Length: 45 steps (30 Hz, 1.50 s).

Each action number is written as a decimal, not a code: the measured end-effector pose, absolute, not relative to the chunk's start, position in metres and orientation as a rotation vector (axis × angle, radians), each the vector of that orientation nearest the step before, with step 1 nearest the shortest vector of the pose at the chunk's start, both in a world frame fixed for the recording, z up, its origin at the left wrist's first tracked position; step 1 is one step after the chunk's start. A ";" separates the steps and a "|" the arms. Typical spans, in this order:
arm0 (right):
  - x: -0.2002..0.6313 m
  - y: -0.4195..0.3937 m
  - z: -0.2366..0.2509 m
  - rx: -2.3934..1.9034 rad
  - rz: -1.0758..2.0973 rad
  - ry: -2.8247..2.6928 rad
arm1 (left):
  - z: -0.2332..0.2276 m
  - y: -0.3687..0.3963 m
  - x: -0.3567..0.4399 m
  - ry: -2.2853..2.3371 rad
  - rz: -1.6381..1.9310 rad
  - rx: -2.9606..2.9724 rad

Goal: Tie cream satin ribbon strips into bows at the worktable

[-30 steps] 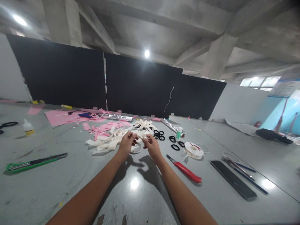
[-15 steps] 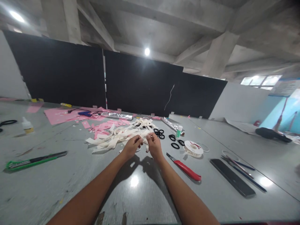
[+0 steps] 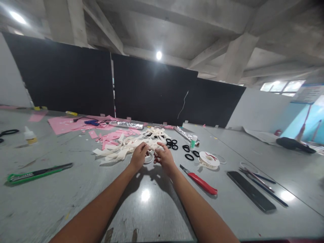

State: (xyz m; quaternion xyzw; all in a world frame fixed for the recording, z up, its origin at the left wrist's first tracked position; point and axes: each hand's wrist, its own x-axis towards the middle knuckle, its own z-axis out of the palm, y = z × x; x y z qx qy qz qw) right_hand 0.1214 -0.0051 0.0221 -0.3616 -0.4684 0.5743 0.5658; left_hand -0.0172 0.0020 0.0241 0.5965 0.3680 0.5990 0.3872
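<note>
My left hand point(image 3: 138, 156) and my right hand point(image 3: 164, 156) are close together over the grey table point(image 3: 141, 209), both pinching a small white ring point(image 3: 149, 157) wrapped with cream ribbon. Just beyond them lies a heap of cream ribbon strips point(image 3: 124, 148). A red-handled utility knife point(image 3: 199, 181) lies right of my right hand. Several black rings point(image 3: 172, 144) lie past my right hand.
Pink paper scraps point(image 3: 76, 125) and a foil roll point(image 3: 126, 125) lie farther back. A green utility knife point(image 3: 37, 172) is at the left, with a glue bottle point(image 3: 29, 135). A ribbon spool point(image 3: 209, 159), black ruler point(image 3: 250, 195) and pens point(image 3: 263, 184) lie at the right.
My hands drew together, then lifted slightly back toward the ribbon heap while turning the ring. Nothing else on the table moved.
</note>
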 end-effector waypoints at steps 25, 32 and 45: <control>0.116 -0.007 0.016 -1.005 0.597 -1.457 | 0.017 -0.005 -0.008 0.863 1.254 1.454; 0.117 -0.010 0.013 -1.009 0.557 -1.330 | 0.016 -0.005 -0.005 0.849 1.283 1.422; 0.119 -0.013 0.014 -1.030 0.512 -1.343 | 0.017 -0.010 0.000 0.875 1.250 1.364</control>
